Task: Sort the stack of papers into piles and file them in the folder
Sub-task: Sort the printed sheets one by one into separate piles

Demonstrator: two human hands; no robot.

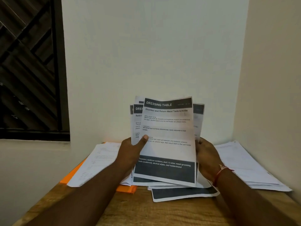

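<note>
I hold a fanned stack of printed papers upright above the wooden table. The front sheet is headed "DRESSING TABLE". My left hand grips the stack's left edge, thumb pressed on the front sheet. On the right edge, my right hand holds the stack from behind. More dark-banded sheets lie flat under the stack. An orange folder lies at the left under a pile of white papers. A second pile of white papers lies at the right.
The table stands in a corner, with white walls close behind and to the right. A dark window with a diagonal grille is at the upper left. Bare wood shows at the table's near edge between my forearms.
</note>
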